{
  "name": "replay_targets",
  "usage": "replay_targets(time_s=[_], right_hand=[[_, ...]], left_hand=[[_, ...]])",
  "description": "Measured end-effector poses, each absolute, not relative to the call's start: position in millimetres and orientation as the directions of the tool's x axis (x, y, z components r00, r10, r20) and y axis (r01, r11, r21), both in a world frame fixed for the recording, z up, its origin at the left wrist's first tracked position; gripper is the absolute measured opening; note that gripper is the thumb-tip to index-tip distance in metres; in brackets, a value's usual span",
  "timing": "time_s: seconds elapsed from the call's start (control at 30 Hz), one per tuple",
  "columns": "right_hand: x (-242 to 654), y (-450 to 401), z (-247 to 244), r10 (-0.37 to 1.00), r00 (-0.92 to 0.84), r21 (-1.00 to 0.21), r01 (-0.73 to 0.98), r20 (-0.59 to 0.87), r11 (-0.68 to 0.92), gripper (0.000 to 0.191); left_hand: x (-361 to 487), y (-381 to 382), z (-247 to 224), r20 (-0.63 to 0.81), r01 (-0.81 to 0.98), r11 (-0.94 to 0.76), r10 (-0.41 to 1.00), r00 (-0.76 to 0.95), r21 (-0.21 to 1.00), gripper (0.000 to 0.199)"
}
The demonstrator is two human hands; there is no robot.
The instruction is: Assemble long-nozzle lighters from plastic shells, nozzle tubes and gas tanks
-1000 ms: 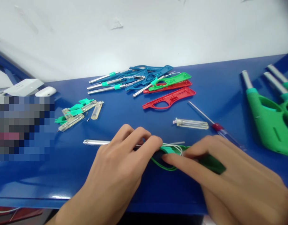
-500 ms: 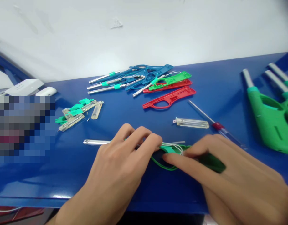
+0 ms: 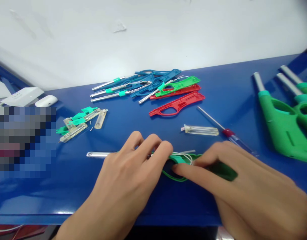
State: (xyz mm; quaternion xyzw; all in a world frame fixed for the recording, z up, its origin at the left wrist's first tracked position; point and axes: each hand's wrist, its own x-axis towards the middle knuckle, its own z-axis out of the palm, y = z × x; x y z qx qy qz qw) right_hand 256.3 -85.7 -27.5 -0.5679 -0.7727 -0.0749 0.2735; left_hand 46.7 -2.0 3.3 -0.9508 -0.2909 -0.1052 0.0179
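Note:
A green utility lighter point(image 3: 225, 171), its shell opened, lies near the table's front edge. Its metal tube point(image 3: 97, 155) points left, and thin white wires point(image 3: 185, 154) loop over the turquoise trigger point(image 3: 177, 160). Across the tube end, my left hand point(image 3: 133, 176) has its fingers bent down on the lighter, and the fingertips are hidden. My right hand point(image 3: 246, 186) grips around the handle, with thumb and forefinger at the wires beside the trigger. Just beyond lies a clear fuel tank point(image 3: 201, 130). What sits under the fingers is out of sight.
Blue shell halves point(image 3: 163, 78), red shell halves point(image 3: 178, 105) and metal tubes lie at the back. Left are clear tanks point(image 3: 100, 119) and turquoise triggers point(image 3: 79, 116). A screwdriver point(image 3: 228, 133) lies at right, beside whole green lighters point(image 3: 281, 130). A white case point(image 3: 47, 100) stands far left.
The view has shifted slightly, so the things on the table appear a little further left. Both hands keep the same hold on the green lighter.

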Motion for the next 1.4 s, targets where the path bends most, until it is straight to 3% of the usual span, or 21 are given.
replay_targets(time_s=[0.23, 0.5, 0.67, 0.97, 1.23, 1.4], right_hand=[[256.8, -85.7, -23.8, 0.824, -0.214, -0.184, 0.916, 0.525, 0.356, 0.047], [255.3, -84.7, -27.5, 0.827, -0.183, -0.216, 0.915, 0.532, 0.341, 0.05], [256.2, -87.3, -32.1, 0.82, -0.179, -0.19, 0.925, 0.543, 0.328, 0.043], [255.4, -86.5, -32.4, 0.822, -0.18, -0.202, 0.921, 0.54, 0.334, 0.045], [257.2, -93.1, -33.2, 0.858, -0.21, -0.229, 0.909, 0.468, 0.347, 0.064], [257.0, -91.9, -29.8, 0.868, -0.188, -0.233, 0.918, 0.46, 0.322, 0.054]], left_hand=[[50.0, -1.4, 4.1, 0.229, 0.545, -0.838, 0.532, 0.815, 0.008, 0.031], [47.1, -3.1, 4.0, 0.238, 0.57, -0.819, 0.569, 0.787, 0.071, 0.026], [48.0, -2.8, 4.4, 0.233, 0.573, -0.813, 0.581, 0.78, 0.104, 0.025], [45.8, -2.0, 2.5, 0.225, 0.589, -0.795, 0.606, 0.763, 0.144, 0.027], [46.8, -3.1, 1.3, 0.305, 0.567, -0.803, 0.595, 0.744, 0.184, 0.026], [46.2, -3.4, 0.8, 0.344, 0.543, -0.807, 0.591, 0.73, 0.234, 0.026]])
